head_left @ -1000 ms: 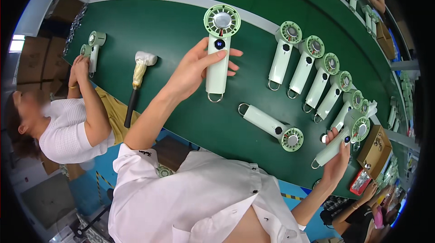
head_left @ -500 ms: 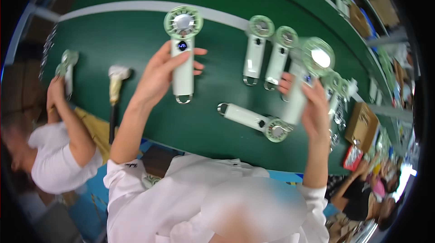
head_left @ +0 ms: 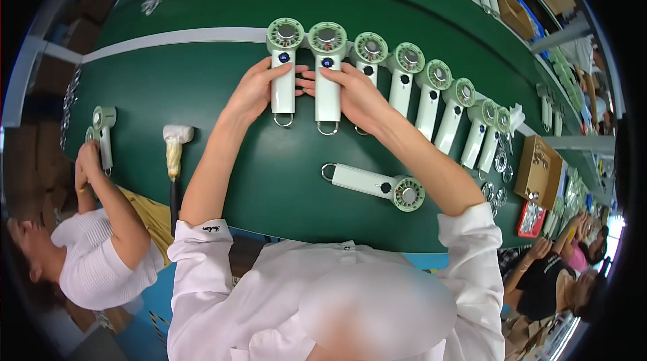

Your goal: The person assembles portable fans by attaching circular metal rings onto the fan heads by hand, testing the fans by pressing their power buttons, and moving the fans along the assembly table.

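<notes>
Hands [head_left: 253,94] hold two fans [head_left: 328,102] — long axes parallel, heads [head_left: 285,32] pointing away.

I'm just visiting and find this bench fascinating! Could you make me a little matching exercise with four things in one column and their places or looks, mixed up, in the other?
Things:
1. Fan in the left hand
2. Crosswise fan
3. Mallet
4. Red tray

Places and looks:
A. Pale at one end, black at the other
B. Beside the open cardboard box
C. Just left of the second held fan, in the right hand
D. Its round head points right

Right pairs: 1-C, 2-D, 3-A, 4-B
</notes>
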{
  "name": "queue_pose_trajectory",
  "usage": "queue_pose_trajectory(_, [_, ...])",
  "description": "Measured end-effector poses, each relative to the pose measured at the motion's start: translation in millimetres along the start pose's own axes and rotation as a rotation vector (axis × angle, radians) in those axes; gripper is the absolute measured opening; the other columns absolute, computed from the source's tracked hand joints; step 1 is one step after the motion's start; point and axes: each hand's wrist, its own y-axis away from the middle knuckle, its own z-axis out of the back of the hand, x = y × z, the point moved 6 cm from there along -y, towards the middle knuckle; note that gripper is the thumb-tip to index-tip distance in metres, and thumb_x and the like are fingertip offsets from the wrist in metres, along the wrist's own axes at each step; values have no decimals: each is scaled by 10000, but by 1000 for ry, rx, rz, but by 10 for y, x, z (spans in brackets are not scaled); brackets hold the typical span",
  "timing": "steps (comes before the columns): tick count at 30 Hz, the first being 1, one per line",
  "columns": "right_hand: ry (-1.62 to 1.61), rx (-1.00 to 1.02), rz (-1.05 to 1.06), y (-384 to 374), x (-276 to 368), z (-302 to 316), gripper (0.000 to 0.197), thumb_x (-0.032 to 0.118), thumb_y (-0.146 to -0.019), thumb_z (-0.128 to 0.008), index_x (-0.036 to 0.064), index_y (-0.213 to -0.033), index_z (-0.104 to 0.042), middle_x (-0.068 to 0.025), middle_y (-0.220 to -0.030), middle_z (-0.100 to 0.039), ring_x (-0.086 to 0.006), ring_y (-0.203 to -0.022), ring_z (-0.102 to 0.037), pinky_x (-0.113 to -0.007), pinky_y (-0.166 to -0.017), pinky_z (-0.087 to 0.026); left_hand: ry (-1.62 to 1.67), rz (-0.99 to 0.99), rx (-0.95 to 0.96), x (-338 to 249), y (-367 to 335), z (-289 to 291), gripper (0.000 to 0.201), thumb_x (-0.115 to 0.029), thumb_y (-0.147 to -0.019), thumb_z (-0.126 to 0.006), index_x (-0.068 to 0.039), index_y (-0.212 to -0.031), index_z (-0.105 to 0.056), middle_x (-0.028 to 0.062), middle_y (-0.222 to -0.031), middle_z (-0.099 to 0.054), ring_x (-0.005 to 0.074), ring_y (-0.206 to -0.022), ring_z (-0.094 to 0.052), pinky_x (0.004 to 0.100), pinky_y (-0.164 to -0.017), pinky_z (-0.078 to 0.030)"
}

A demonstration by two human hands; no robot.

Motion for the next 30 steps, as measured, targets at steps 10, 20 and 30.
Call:
queue_pose_trajectory(10, [-15, -46, -3, -88, -14, 117, 323, 112, -1014, -552, -23, -1272, -413, -232, -1341, -571, -312, -1209, -617, -410, -1051, -511, 11, 67, 66, 82, -202, -18, 367, -136, -1004, -576, 48, -1305, -474, 203, -1199, -646, 294, -1036, -683, 430, -869, -599])
queue_pose_trajectory(20, [-16, -85, -18, -131, -68, 127, 347, 133, -1020, -555, -10, -1289, -388, -219, -1316, -575, -283, -1155, -631, -429, -1047, -521, -33, 95, 98, 39, -215, 18, 389, -136, -1019, -546, 65, -1343, -467, 220, -1204, -655, 307, -1062, -680, 435, -898, -596])
queue_pose_trajectory(30, [-2, -86, -19, -159, -85, 128, 348, 127, -1026, -539, -20, -1298, -379, -238, -1353, -556, -300, -1155, -633, -431, -1057, -515, -33, 107, 95, 24, -213, 35, 401, -127, -1019, -542, 62, -1359, -445, 232, -1214, -651, 320, -1059, -683, 438, -893, -600])
